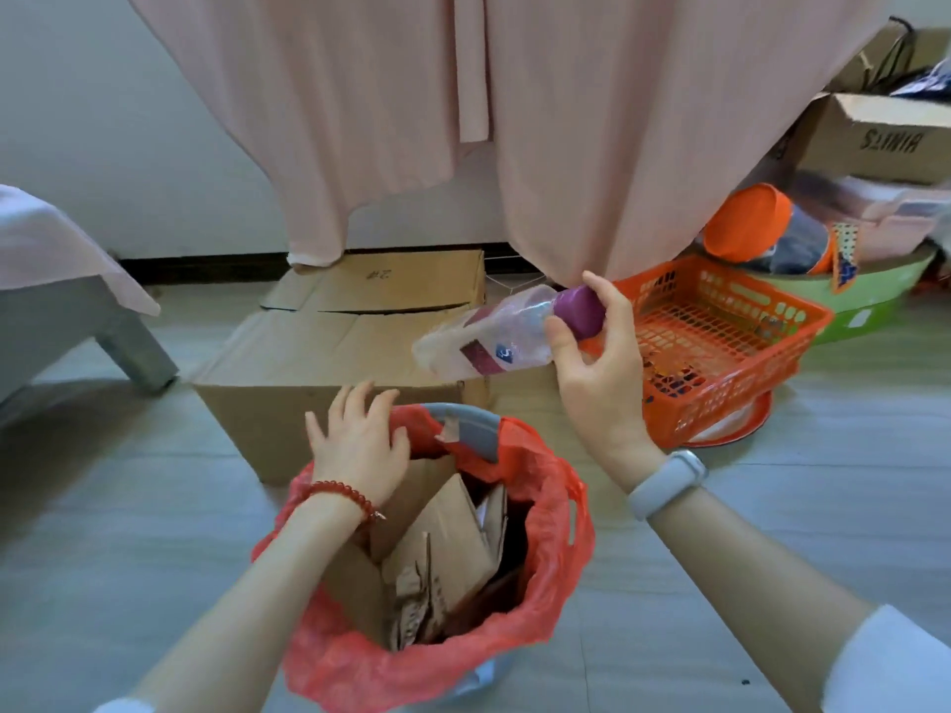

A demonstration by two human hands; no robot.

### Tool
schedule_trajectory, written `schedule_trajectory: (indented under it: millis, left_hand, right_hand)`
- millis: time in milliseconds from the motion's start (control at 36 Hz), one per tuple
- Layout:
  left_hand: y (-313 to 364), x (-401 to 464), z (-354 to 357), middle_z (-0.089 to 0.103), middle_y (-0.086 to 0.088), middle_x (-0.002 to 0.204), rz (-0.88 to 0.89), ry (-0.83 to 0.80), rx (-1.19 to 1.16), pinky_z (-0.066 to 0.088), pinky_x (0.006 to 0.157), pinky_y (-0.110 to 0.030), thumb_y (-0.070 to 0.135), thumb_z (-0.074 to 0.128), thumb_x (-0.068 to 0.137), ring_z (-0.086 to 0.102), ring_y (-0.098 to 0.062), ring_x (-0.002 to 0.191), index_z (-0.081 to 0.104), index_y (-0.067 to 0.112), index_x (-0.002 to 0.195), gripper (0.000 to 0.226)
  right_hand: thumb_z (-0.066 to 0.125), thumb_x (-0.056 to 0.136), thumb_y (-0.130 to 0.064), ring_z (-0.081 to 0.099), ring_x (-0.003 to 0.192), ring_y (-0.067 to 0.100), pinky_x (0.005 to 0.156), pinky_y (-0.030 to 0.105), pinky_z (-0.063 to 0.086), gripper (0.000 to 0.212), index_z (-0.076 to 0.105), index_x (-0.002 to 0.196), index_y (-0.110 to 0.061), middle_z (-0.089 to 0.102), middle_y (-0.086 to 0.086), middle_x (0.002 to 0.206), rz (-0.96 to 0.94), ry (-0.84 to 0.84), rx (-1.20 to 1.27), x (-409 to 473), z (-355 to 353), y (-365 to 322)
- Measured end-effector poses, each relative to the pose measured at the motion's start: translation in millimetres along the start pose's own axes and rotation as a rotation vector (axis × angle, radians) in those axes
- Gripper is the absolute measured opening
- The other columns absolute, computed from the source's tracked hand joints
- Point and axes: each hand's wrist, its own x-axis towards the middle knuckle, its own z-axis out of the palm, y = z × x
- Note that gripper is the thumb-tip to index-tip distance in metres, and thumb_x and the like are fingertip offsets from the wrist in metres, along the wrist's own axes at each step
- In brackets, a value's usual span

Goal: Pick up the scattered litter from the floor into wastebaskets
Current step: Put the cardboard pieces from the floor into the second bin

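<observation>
The right hand [592, 362] holds a crumpled clear plastic bottle [489, 337] by its purple cap [581, 311], thumb and fingers curled round the cap end, so that the bottle lies nearly level in the air, its base pointing left over the large cardboard box [329, 362]. The bottle hangs above and beyond the far rim of the wastebasket [463, 424], not yet over its mouth. The left hand [360, 445] hovers with fingers spread and relaxed, holding nothing, over the near-left part of the basket's opening, by the red bag liner [556, 548] folded over the rim. Torn cardboard pieces [442, 553] stand crowded in the basket, rising almost to rim height and leaving a dark gap on the right side. The box stands just behind the basket, seemingly touching it. An orange mesh crate [720, 342] sits to the right of the box, close behind the right wrist. Bare grey floor [797, 496] lies open to the right of the basket and to its left, up to a bed leg [139, 352]. A pink curtain [566, 146] hangs down to the crate's back edge.
</observation>
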Motion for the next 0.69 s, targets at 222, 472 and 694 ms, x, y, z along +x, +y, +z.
schedule_trajectory:
  millis: [222, 472, 694]
  left_hand:
    - [-77.5, -36.9, 2.1, 0.030, -0.018, 0.147, -0.210, -0.127, -0.277, 0.025, 0.110, -0.038, 0.009, 0.037, 0.094, 0.029, -0.031, 0.135, 0.030, 0.006, 0.141, 0.047]
    - [-85.8, -56.7, 25.2, 0.037, -0.015, 0.144, -0.273, -0.037, -0.462, 0.031, 0.103, -0.033, 0.003, 0.033, 0.094, 0.037, -0.029, 0.130, 0.028, 0.012, 0.143, 0.050]
    - [-83.4, -59.2, 25.3, 0.042, -0.014, 0.140, -0.305, 0.045, -0.531, 0.033, 0.102, -0.034, 0.002, 0.035, 0.093, 0.041, -0.030, 0.127, 0.034, 0.015, 0.141, 0.049]
  right_hand:
    - [0.049, 0.083, -0.044, 0.057, 0.081, 0.001, 0.076, 0.018, 0.046, 0.044, 0.056, 0.120, -0.021, 0.061, -0.011, 0.098, -0.109, -0.371, -0.229, -42.8, 24.7, -0.1]
    - [0.051, 0.092, -0.036, 0.047, 0.120, 0.025, 0.096, 0.030, 0.035, 0.047, 0.046, 0.132, -0.013, 0.057, 0.008, 0.125, 0.042, -0.780, -0.698, -60.1, 46.0, 31.2]
    - [0.023, 0.096, -0.037, 0.006, 0.144, 0.032, 0.112, 0.052, 0.012, 0.046, 0.054, 0.124, -0.018, 0.051, -0.006, 0.135, -0.204, -1.022, -1.198, -74.4, 37.0, 63.4]
